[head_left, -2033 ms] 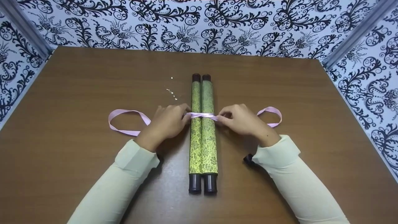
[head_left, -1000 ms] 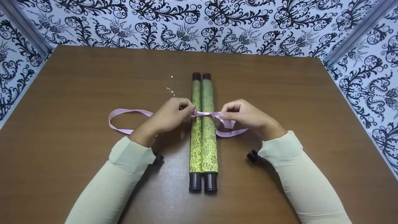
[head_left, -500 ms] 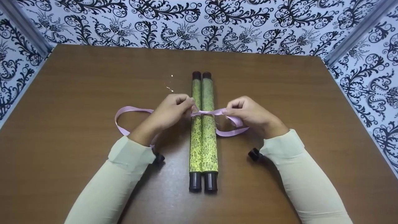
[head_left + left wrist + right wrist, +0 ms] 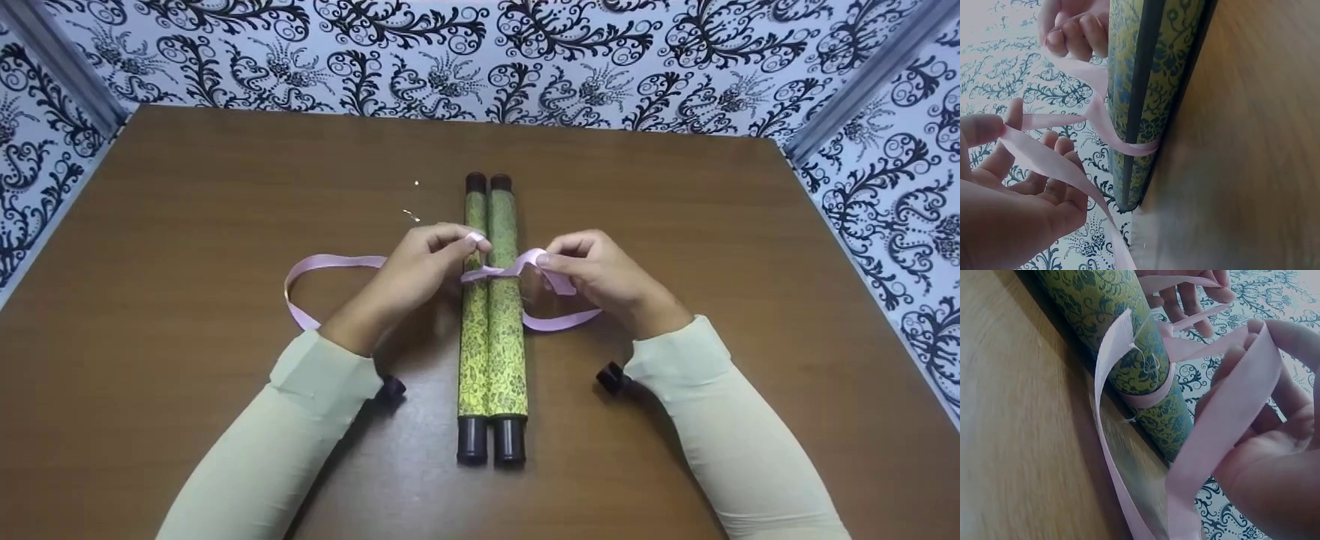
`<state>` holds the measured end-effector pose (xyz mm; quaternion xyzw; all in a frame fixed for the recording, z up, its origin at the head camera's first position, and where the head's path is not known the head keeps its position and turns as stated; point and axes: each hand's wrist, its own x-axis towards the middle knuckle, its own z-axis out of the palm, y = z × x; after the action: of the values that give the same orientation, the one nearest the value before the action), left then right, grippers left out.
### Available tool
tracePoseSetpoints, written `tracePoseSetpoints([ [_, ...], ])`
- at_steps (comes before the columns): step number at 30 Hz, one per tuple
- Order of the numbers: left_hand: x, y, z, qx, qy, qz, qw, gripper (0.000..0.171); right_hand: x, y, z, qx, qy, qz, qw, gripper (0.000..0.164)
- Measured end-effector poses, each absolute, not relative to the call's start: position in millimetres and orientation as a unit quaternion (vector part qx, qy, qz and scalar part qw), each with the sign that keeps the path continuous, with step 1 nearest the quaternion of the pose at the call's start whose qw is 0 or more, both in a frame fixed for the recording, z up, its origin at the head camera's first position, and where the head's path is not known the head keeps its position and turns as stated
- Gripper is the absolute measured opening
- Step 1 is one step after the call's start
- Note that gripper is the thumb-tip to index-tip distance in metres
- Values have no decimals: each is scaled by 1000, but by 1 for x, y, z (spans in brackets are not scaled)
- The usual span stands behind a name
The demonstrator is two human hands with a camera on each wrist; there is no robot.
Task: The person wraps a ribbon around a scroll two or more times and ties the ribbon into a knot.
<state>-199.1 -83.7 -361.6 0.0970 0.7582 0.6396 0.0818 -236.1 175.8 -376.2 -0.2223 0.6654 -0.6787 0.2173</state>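
Note:
A scroll (image 4: 474,345) lies on the table as two side-by-side rolls, yellow-green and patterned, with dark knobs at both ends. Pink ribbon (image 4: 508,271) wraps round its middle and crosses itself on top. My left hand (image 4: 409,274), above the left roll, pinches one length of the ribbon (image 4: 1047,160) between thumb and forefinger, its other fingers loosely bent. To the right of the scroll, my right hand (image 4: 611,283) pinches the other length, which folds over the fingertip and hangs down in the right wrist view. Loose threads (image 4: 1148,363) trail from a cut ribbon end.
Ribbon tails loop on the brown table (image 4: 225,390) at both sides of the scroll. Small pale flecks (image 4: 411,215) appear beyond my left hand. Black wrist cameras (image 4: 613,379) sit under both cuffs. Patterned white walls (image 4: 480,60) enclose the table's back and sides.
Both hands have risen from low beside the scroll. The ribbon, pulled taut across the rolls before, now lifts in slack folds from the crossing. The left loop has been drawn slightly inward.

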Motion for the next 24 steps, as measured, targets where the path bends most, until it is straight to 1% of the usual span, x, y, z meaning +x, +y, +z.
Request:
tracePoseSetpoints([
  [5, -198, -83, -363, 100, 728, 671, 98, 24, -237, 171, -379, -234, 657, -695, 178, 27],
  [8, -198, -83, -364, 115, 714, 683, 103, 25, -236, 169, -379, -250, 639, -708, 169, 26],
  [11, -198, -83, -365, 130, 710, 685, 98, 27, -235, 168, -378, -258, 622, -719, 170, 25],
  [16, -197, -83, -361, 115, 709, 690, 89, 24, -233, 169, -377, -263, 603, -733, 175, 26],
  [24, -196, -83, -358, 106, 711, 690, 85, 25, -230, 165, -376, -270, 580, -749, 171, 18],
])
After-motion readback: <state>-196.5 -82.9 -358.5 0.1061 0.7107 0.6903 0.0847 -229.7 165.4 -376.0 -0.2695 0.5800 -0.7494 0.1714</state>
